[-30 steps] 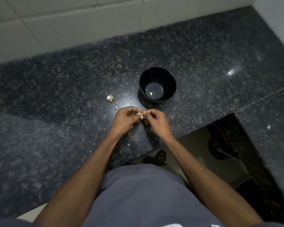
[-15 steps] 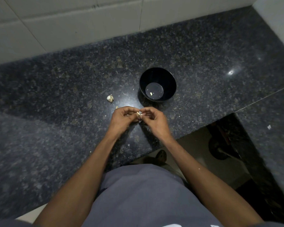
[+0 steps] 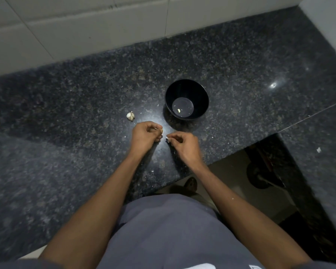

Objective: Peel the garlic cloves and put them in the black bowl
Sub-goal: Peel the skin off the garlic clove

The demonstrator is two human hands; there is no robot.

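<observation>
A black bowl [image 3: 186,88] stands on the dark granite counter [image 3: 66,133], with one small peeled clove [image 3: 179,110] lying in its bottom. Just in front of the bowl, my left hand [image 3: 145,134] pinches a pale garlic clove [image 3: 161,130] at its fingertips. My right hand [image 3: 183,144] sits a little to the right and lower, its fingertips closed on a white scrap of garlic skin [image 3: 167,140]. The two hands are slightly apart. A partial garlic bulb [image 3: 130,116] lies on the counter to the left of the bowl.
Small flakes of skin dot the counter around the hands. A tiled wall [image 3: 85,26] runs along the back. The counter's front edge turns at the right, with a dark gap [image 3: 260,171] and floor below it. A white scrap [image 3: 318,150] lies on the right counter section.
The hands, joined on the clove before, have come apart. The right hand pulled a bit of skin off to the right while the left kept the clove.
</observation>
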